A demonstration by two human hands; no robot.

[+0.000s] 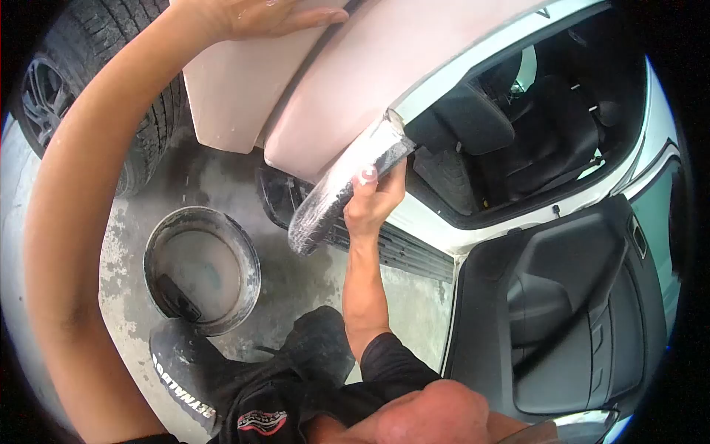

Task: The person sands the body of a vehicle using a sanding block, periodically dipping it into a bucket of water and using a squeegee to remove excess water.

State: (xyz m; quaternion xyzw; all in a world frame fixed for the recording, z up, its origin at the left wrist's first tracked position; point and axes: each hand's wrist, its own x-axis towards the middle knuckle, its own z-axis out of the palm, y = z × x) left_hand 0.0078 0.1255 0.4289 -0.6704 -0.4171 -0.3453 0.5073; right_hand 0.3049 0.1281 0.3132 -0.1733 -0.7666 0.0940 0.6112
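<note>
In the head view my right hand (376, 203) grips a long, dark sanding block (323, 207) smeared with whitish residue, its thumb lying along the face. The block is tilted, its upper end against the lower edge of the pale, pinkish-white car panel (347, 96) beside the open doorway. At the top, my left hand (262, 16) lies with stretched fingers over the panel near a dark seam; part of it is cut off by the frame. Nothing shows in that hand.
A bucket (255, 277) of cloudy water stands on the wet concrete floor, with a dark object inside. Beyond my left arm are a wheel and tire (159, 111). An open car door (481, 333) is on the right, below the doorway with dark seats (555, 126).
</note>
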